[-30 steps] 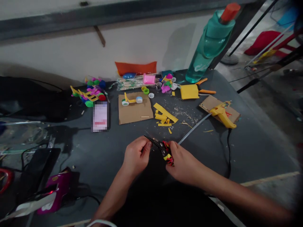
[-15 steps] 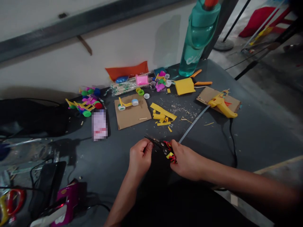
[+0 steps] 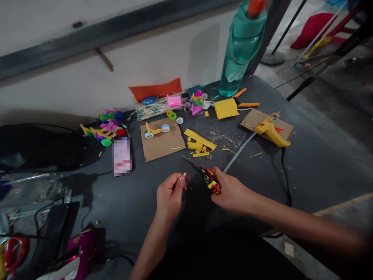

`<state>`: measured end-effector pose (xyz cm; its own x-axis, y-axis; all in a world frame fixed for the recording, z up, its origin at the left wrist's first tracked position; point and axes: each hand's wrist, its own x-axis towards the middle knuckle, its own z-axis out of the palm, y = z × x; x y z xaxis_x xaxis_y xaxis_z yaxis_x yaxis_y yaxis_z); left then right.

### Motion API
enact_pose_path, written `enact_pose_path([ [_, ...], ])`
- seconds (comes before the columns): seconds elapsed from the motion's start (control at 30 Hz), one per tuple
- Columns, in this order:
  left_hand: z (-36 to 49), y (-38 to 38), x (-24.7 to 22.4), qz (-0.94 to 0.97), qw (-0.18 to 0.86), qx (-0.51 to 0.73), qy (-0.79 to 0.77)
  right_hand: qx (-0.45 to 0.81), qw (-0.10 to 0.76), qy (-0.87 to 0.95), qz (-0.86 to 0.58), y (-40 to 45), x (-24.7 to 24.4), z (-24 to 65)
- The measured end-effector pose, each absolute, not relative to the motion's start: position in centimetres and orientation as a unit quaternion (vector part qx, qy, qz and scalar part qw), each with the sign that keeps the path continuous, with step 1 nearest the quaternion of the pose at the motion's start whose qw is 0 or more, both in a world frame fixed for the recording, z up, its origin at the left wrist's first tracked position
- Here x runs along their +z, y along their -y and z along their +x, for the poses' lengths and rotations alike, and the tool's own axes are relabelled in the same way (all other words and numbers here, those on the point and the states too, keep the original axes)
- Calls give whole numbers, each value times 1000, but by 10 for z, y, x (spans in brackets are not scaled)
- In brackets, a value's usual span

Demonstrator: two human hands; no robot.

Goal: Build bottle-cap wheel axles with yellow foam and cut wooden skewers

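Observation:
Between the thumb and fingers of my left hand (image 3: 171, 192) is a small pale stick piece (image 3: 184, 174), its tip poking up. My right hand (image 3: 230, 191) is wrapped round the red and yellow handles of black pliers (image 3: 207, 175), whose long thin tip points up and left, apart from my left hand. Beyond them, yellow strips (image 3: 200, 140) lie on the dark table. A cardboard square (image 3: 163, 147) carries a yellow frame with white-rimmed wheels (image 3: 156, 130).
A yellow glue gun (image 3: 269, 130) rests on cardboard at the right, its cable trailing frontward. A teal bottle (image 3: 240, 50) stands at the back. A phone (image 3: 121, 156), colourful pieces (image 3: 106, 128) and a purple device (image 3: 83, 247) are on the left.
The pliers have moved away from the piece in my left hand, their tip now further up the table. My left hand has shifted slightly left and the stick piece now shows.

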<state>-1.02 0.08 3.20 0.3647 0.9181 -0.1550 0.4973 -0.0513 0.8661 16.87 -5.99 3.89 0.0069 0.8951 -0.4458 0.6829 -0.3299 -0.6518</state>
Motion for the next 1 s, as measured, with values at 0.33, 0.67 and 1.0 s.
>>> enact_pose_path([
  [0.33, -12, 1, 39, 732, 410, 249, -483, 409, 143, 612, -661, 69, 41, 164],
  [0.67, -19, -3, 36, 766, 397, 261, -433, 421, 151, 634, -631, 69, 45, 166],
  [1.0, -20, -7, 35, 778, 388, 263, -419, 421, 117, 648, -623, 70, 45, 166],
])
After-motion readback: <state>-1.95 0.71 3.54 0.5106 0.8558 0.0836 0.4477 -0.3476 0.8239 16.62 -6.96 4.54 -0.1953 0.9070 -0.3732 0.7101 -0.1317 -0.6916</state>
